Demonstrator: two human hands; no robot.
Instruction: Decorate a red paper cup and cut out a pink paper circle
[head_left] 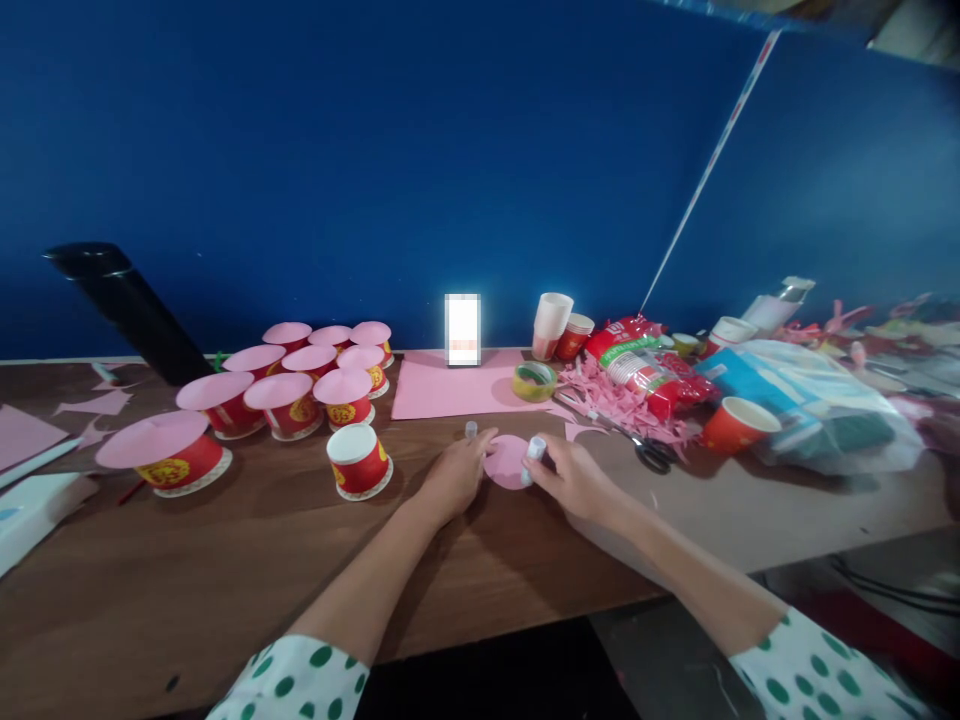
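My left hand (455,472) rests on the wooden table (225,560) with its fingers pressed on the left edge of a pink paper circle (505,462). A small white cap (471,430) stands just beyond its fingertips. My right hand (574,478) grips a white glue stick (534,455), its tip touching the circle's right side. An upside-down red paper cup (359,461) without a pink top stands just left of my left hand.
Several upside-down red cups with pink paper discs (281,395) crowd the left. A pink sheet (457,385), a lit phone (462,329), a tape roll (534,381), scissors (645,450), pink scraps, stacked cups (551,325) and a plastic bag (817,405) lie behind and to the right.
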